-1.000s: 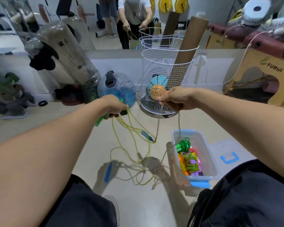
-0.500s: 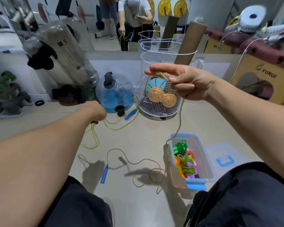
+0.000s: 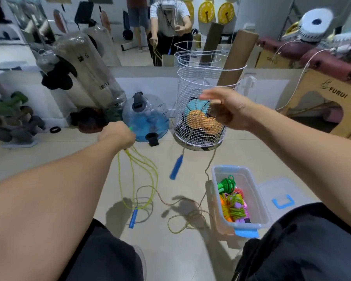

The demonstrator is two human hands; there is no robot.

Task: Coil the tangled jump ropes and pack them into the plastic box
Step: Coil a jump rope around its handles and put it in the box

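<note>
My left hand [image 3: 118,134] gripped the gathered yellow rope [image 3: 138,159] loops; my right hand [image 3: 225,110] pinched a strand high, drawing slack to coil.

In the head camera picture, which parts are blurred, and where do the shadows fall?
Head view: the right hand and the hanging blue handle are motion-blurred; the plastic box looks sharp; arm shadows fall on the floor near the rope; wide-angle bending shows at the edges.
</note>
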